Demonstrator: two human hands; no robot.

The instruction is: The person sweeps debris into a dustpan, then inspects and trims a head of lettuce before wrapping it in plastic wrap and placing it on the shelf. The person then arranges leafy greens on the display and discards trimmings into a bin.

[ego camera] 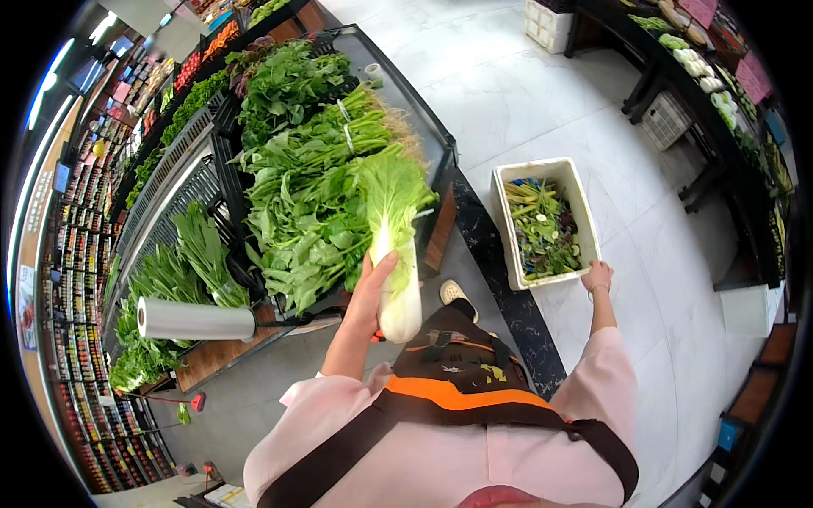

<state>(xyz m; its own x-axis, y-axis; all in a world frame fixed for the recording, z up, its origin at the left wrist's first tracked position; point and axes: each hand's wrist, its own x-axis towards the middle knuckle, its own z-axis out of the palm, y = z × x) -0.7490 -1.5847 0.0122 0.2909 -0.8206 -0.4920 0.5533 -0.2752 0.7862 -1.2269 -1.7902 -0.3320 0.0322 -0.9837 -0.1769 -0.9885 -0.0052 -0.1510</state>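
Note:
A long napa cabbage (400, 305) with pale ribs and light green leaves is held in my left hand (370, 289), its leafy end pointing away from me over the greens. At the right, my right hand (597, 277) is at the near right corner of a white foam box (503, 238) on the floor; whether its fingers grip the rim is hard to make out. Leaf and stem trimmings (545, 228) lie in the box. Bunched leafy greens (298, 184), some tied with white bands, are piled on the display stand beside the cabbage.
A roll of clear plastic bags (197, 319) is mounted at the stand's near corner. The stand's dark metal edge (438, 120) runs between the greens and the aisle. More vegetables fill a shelf (705, 95) at the right, with a crate (665, 120) beneath. My shoe (454, 293) is near the stand.

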